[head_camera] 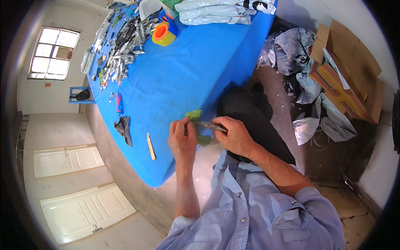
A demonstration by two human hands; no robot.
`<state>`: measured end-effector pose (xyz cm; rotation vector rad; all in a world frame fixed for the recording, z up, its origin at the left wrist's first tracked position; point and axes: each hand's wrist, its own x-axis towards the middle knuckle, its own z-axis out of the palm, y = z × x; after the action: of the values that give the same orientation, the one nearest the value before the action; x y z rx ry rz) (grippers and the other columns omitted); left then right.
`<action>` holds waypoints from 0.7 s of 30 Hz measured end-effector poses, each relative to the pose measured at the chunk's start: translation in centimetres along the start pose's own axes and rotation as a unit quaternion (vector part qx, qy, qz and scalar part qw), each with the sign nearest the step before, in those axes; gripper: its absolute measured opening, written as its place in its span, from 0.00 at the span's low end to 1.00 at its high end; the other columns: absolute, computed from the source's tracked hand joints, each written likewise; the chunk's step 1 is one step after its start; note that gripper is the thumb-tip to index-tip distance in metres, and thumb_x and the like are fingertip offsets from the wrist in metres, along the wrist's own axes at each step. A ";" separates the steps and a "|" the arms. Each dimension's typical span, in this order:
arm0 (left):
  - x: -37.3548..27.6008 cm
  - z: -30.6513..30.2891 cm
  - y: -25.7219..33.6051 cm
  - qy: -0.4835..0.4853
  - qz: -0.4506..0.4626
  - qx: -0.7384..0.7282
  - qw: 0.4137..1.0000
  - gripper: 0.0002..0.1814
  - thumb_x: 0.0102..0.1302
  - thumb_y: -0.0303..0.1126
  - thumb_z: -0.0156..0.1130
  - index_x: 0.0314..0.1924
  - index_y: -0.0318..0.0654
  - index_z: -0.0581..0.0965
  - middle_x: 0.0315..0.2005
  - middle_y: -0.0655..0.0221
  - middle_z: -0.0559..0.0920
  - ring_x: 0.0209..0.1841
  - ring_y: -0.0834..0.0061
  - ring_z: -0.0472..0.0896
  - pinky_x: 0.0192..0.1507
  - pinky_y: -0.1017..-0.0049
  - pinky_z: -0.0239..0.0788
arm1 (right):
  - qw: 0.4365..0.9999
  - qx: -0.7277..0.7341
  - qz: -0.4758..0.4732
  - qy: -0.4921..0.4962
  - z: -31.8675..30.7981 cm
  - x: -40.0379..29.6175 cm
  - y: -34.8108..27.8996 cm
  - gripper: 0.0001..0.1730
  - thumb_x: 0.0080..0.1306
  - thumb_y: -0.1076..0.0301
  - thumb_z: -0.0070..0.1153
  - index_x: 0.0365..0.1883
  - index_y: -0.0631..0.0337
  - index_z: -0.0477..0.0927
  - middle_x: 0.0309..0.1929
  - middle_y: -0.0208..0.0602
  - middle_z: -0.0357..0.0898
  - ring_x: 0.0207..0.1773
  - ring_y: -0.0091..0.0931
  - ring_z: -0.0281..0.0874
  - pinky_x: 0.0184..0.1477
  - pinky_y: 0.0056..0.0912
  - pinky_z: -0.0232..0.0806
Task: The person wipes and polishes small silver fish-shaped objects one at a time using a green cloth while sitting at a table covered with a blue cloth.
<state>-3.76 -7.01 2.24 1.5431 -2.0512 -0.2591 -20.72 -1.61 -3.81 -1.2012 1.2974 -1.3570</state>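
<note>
My left hand (184, 136) is closed on a green cloth (194, 114), whose ends hang out above and below the fingers. A slim, greyish pen-like item (212, 126) runs from the cloth to my right hand (232, 132), which grips its other end. Where the item meets the cloth, the picture is blurred, and its far end is hidden. Both hands are above the near edge of the table covered in blue cloth (168, 84), close to my lap.
On the table lie a yellow-handled cutter (151, 146), a dark rag (124, 130), a red and blue tube (119, 103), a pile of slim items (117, 62), yellow and orange tape rolls (162, 34) and wrapped packages (215, 12). Plastic bags (293, 50) and an open cardboard box (353, 72) stand right.
</note>
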 end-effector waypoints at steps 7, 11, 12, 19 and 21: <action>1.6 -0.4 -1.7 0.023 -0.011 0.018 1.000 0.05 0.73 0.24 0.65 0.45 0.32 0.85 0.39 0.55 0.85 0.40 0.54 0.84 0.42 0.59 0.75 | 1.000 -0.005 0.008 -0.010 -0.1 0.1 -0.6 0.13 0.69 0.74 0.63 0.51 0.68 0.85 0.38 0.43 0.84 0.36 0.31 0.82 0.41 0.34 0.74; 1.7 -0.9 -1.6 0.028 -0.017 0.005 0.999 0.05 0.72 0.23 0.65 0.45 0.32 0.85 0.39 0.55 0.85 0.40 0.54 0.85 0.42 0.60 0.76 | 1.000 -0.003 0.015 -0.003 0.1 0.0 -0.5 0.13 0.69 0.74 0.63 0.51 0.67 0.84 0.38 0.44 0.84 0.36 0.32 0.83 0.41 0.35 0.75; 1.5 -1.1 -1.5 0.028 -0.011 0.008 1.000 0.05 0.72 0.23 0.66 0.45 0.32 0.85 0.39 0.56 0.85 0.40 0.54 0.85 0.42 0.60 0.76 | 1.000 -0.003 0.015 0.000 0.1 0.0 -0.5 0.13 0.69 0.74 0.63 0.51 0.68 0.84 0.38 0.44 0.85 0.36 0.32 0.83 0.42 0.36 0.75; -0.4 -0.1 1.1 0.001 0.018 -0.019 1.000 0.06 0.71 0.22 0.67 0.46 0.33 0.86 0.39 0.56 0.85 0.37 0.56 0.85 0.40 0.61 0.76 | 1.000 -0.025 -0.002 -0.005 0.0 0.0 -0.2 0.14 0.69 0.76 0.62 0.52 0.68 0.83 0.41 0.48 0.86 0.40 0.38 0.87 0.44 0.38 0.77; -0.2 0.1 0.6 -0.003 0.024 0.005 1.000 0.05 0.72 0.24 0.66 0.46 0.34 0.85 0.38 0.55 0.84 0.38 0.53 0.85 0.39 0.59 0.76 | 1.000 -0.023 -0.009 0.000 0.1 0.0 -0.2 0.14 0.69 0.75 0.62 0.52 0.68 0.83 0.41 0.49 0.86 0.40 0.39 0.87 0.44 0.38 0.77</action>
<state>-4.27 -6.65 2.32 1.4990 -2.0936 -0.2375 -20.57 -1.59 -3.65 -1.2478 1.3280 -1.3472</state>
